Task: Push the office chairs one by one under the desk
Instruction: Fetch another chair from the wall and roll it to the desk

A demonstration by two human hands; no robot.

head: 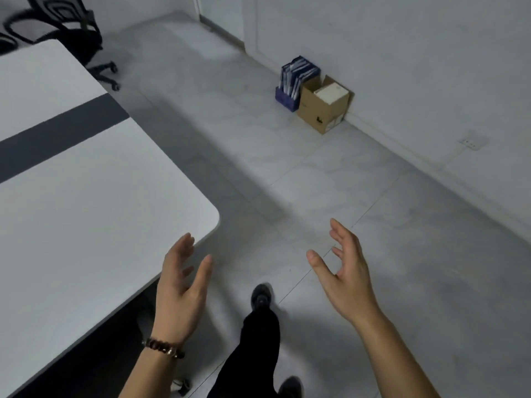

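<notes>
Head view is showing both hands, left hand (179, 285) and right hand (344, 271), spread empty over grey tiled floor (287, 179); white desk (86, 211) is filling the left, office chair (71, 33) standing upper left.

Both hands empty, fingers spread: left hand (179, 288) by the desk (86, 214) corner, right hand (343, 271) over bare floor (287, 173). One black chair (69, 33) stands at the desk's far end. Blue file holder (294, 83) touches a cardboard box (324, 106) against the wall.
</notes>
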